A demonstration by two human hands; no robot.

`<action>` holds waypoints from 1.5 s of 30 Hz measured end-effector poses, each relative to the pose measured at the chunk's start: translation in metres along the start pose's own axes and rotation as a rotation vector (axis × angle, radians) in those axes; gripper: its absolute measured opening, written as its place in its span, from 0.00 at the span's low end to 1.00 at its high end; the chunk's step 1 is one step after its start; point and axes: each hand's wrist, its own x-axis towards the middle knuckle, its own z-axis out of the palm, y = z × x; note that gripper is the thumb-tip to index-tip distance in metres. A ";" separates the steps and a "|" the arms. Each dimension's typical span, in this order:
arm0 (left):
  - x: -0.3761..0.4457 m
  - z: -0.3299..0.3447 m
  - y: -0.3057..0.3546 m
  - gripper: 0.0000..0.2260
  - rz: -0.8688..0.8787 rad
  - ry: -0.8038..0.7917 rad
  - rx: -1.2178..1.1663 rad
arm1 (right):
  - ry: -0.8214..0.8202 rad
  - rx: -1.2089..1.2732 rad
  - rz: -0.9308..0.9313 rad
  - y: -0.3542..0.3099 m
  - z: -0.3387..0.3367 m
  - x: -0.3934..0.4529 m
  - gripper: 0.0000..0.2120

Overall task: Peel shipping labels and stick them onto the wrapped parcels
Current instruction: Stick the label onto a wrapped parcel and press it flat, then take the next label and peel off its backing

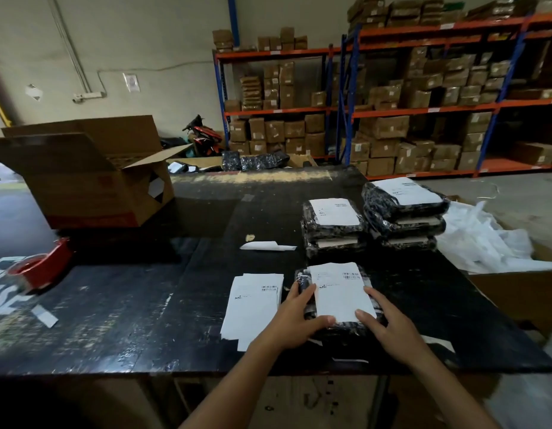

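- Two hands press a white label (341,294) onto a black wrapped parcel (336,328) near the worktop's (144,320) front edge.
- Left hand (295,320) and right hand (384,323) lie flat, fingers straight.
- Label stack (253,305) lies just left of the parcel; labelled parcels (332,224) are stacked behind it.

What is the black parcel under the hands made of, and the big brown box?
The parcel looks wrapped in black plastic film: it is shiny and crinkled. Its label looks like matte white paper. The brown box looks like plain cardboard, dull with stiff folded flaps.
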 end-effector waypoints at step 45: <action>-0.013 -0.074 -0.105 0.13 -0.335 0.286 0.067 | -0.005 -0.625 -0.115 -0.132 0.104 0.073 0.16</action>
